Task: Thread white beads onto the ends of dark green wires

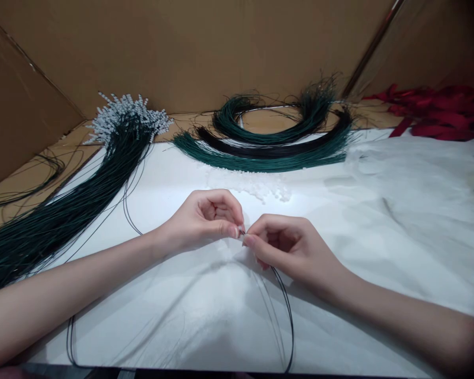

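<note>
My left hand (215, 215) is closed in a pinch above the white tabletop, thumb and forefinger on the tip of some thin dark wires (287, 310). Something small and pale shows at the fingertips, too small to name surely; it may be a bead. Right beside it, my right hand (286, 242) pinches the same wires, its fingertips almost touching the left ones. From under the right hand the wires curve down to the table's front edge. Just beyond both hands, many tiny white beads (253, 184) lie scattered on the white surface (161, 189).
At left lies a thick bundle of dark green wires (82, 195), its far ends tipped with strung white beads (128, 118). Curved bundles of green and black wire (268, 150) rest at the back. Translucent plastic (414, 195) and red ribbon (446, 113) lie right. Cardboard walls (205, 52) stand behind.
</note>
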`<move>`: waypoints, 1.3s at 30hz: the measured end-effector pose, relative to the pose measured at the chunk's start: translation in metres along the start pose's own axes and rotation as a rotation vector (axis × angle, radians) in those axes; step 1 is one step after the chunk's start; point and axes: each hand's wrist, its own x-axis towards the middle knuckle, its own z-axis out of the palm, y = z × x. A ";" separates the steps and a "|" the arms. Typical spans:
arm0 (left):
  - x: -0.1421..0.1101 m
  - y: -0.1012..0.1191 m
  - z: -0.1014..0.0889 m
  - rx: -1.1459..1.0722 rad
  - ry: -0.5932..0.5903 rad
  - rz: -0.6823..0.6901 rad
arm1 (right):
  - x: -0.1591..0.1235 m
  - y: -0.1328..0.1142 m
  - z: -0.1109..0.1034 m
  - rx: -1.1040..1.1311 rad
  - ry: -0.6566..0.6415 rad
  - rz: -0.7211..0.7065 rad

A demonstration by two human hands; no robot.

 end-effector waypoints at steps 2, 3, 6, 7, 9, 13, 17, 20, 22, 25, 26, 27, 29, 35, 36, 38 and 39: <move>0.000 0.000 0.000 0.023 0.007 0.000 | 0.001 0.000 0.000 -0.016 0.002 -0.001; 0.000 0.001 0.000 0.038 0.011 -0.001 | 0.001 0.000 0.000 -0.025 0.002 -0.004; 0.000 0.001 0.000 0.085 0.019 -0.002 | 0.001 0.000 0.000 -0.047 -0.005 -0.018; 0.000 0.001 -0.001 0.097 0.019 0.003 | 0.000 0.000 -0.001 -0.054 -0.007 -0.016; -0.001 0.001 -0.001 0.117 0.016 0.016 | 0.000 -0.001 -0.001 -0.059 -0.007 -0.010; -0.001 0.001 -0.001 0.131 0.008 0.026 | 0.000 -0.001 0.000 -0.064 -0.005 -0.011; -0.001 0.001 -0.002 0.143 -0.009 0.023 | 0.000 -0.001 0.001 -0.091 0.008 -0.012; -0.001 0.002 -0.001 0.163 -0.014 0.018 | -0.001 -0.001 0.001 -0.107 0.021 -0.016; -0.001 0.002 -0.001 0.185 -0.006 0.018 | -0.001 -0.001 0.001 -0.117 0.025 -0.021; -0.001 0.002 0.000 0.199 0.017 0.028 | -0.002 -0.001 0.001 -0.129 0.023 -0.026; -0.001 0.002 0.000 0.200 0.021 0.031 | -0.002 -0.001 0.001 -0.131 0.023 -0.028; -0.001 0.002 0.000 0.201 0.022 0.033 | -0.002 -0.001 0.001 -0.134 0.023 -0.029; -0.002 0.002 0.000 0.204 0.017 0.036 | -0.002 -0.001 0.001 -0.135 0.028 -0.032; -0.002 0.003 0.000 0.226 0.026 0.036 | -0.002 0.001 0.001 -0.135 0.045 -0.034; -0.002 0.003 0.001 0.233 0.028 0.035 | -0.002 0.001 0.001 -0.139 0.047 -0.037; -0.002 0.003 0.001 0.245 0.031 0.030 | -0.002 0.001 0.001 -0.150 0.048 -0.042; -0.002 0.004 0.001 0.251 0.030 0.027 | -0.002 0.000 0.001 -0.154 0.049 -0.043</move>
